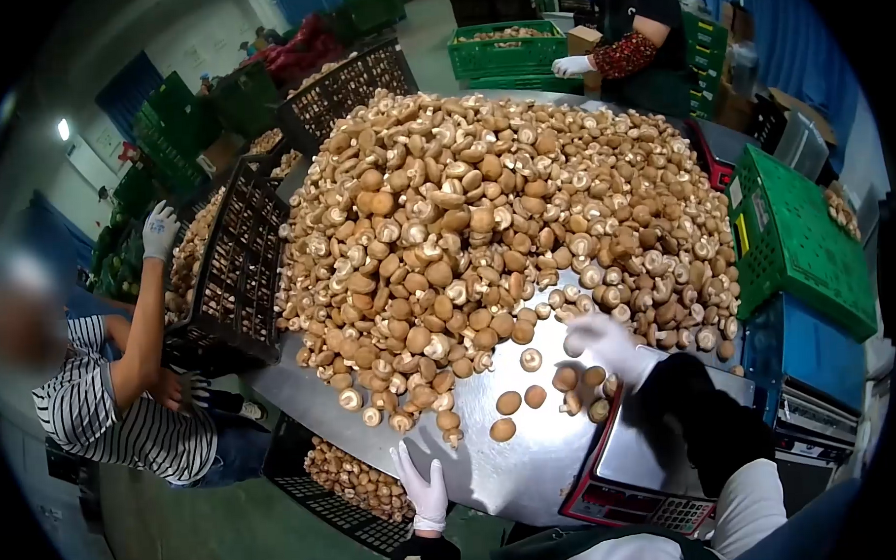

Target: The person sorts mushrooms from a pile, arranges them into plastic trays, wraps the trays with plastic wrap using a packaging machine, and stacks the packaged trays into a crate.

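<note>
A large heap of brown mushrooms (pixel 446 211) covers much of the metal table (pixel 484 466). At the table's near edge is my left hand (pixel 424 490) in a white glove, its fingers spread and nothing held, beside a black crate (pixel 378 534) of mushrooms. My right hand (pixel 605 346), also gloved in white, is over the heap's near right side. Motion blurs its fingers, and whether it holds a mushroom cannot be made out. Several loose mushrooms (pixel 503 430) lie between my hands. Under my right forearm is a red scale (pixel 624 503) with a metal plate.
Black crates (pixel 245 253) of mushrooms line the left side, where a person in a striped shirt (pixel 127 415) raises a gloved hand. A green crate (pixel 802 243) and a blue box (pixel 821 351) are at the right. Another person (pixel 647 51) stands across the table near green crates.
</note>
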The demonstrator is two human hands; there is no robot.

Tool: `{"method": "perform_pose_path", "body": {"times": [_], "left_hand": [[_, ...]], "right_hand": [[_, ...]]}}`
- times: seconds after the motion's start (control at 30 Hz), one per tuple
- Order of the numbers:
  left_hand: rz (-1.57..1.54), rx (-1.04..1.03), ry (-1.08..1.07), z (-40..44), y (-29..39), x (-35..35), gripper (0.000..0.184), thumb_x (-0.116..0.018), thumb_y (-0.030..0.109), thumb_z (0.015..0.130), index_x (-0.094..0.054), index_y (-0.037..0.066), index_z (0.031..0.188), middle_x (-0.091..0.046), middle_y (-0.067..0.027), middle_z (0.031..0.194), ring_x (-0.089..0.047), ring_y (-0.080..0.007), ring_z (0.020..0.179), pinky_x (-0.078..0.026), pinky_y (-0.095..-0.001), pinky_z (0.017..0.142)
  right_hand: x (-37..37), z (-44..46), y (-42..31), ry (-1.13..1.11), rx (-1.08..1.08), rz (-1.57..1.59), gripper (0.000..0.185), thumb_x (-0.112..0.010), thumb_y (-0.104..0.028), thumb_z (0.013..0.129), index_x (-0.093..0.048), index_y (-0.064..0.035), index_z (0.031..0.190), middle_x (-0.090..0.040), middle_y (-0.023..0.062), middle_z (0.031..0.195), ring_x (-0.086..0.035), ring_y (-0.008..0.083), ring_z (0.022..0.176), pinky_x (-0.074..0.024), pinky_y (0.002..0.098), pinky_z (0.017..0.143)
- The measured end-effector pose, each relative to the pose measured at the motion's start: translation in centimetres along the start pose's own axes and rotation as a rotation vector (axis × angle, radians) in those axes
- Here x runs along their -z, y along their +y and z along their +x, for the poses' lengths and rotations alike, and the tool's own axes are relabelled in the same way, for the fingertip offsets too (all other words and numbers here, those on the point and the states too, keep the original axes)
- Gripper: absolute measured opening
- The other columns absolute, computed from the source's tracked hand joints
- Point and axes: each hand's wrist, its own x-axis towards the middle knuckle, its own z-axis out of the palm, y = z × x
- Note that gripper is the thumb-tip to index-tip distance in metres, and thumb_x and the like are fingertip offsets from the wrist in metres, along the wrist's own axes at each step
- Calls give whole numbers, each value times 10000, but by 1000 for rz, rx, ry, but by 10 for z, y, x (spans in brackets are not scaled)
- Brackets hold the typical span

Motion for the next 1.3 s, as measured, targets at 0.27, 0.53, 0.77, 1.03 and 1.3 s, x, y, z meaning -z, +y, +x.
{"method": "perform_pose_path", "body": {"times": [0.27,0.53,0.77,1.03,1.3], "left_hand": [[84,-23,43,22,14,-14,758,-635,110,756,-265,8,1409,-123,-276,1470,-157,-405,1366,-158,-446,1108],[174,-22,-14,19,7,-27,750,-613,225,770,-276,4,1402,-162,-295,1453,-157,-456,1345,-100,-519,1105],[185,-12,-15,17,3,-30,697,-544,284,828,-275,-14,1398,-180,-296,1445,-150,-461,1343,-67,-526,1105],[144,-24,21,15,-2,-32,718,-500,389,853,-269,-16,1399,-186,-337,1421,-118,-537,1316,-94,-577,1078],[184,-48,55,14,-4,-33,637,-449,329,896,-278,-44,1384,-238,-309,1410,-209,-451,1320,-134,-514,1093]], "right_hand": [[-135,-10,21,-899,908,-1190,467,-706,-326,615,-631,-165,1047,-489,72,1272,-370,288,1257,-213,547,1073],[-39,34,41,-842,976,-1103,141,-606,-257,655,-652,-186,768,-564,16,851,-542,245,912,-297,502,978],[64,76,6,-435,506,-1451,138,-570,-211,691,-649,-201,804,-587,19,810,-561,232,869,-342,429,910],[115,83,-3,-113,178,-1643,171,-631,-253,685,-671,-153,818,-593,64,870,-537,256,924,-357,400,891],[37,92,53,-259,412,-1609,109,-561,-182,759,-661,-196,800,-614,2,859,-571,194,881,-411,340,760]]}}
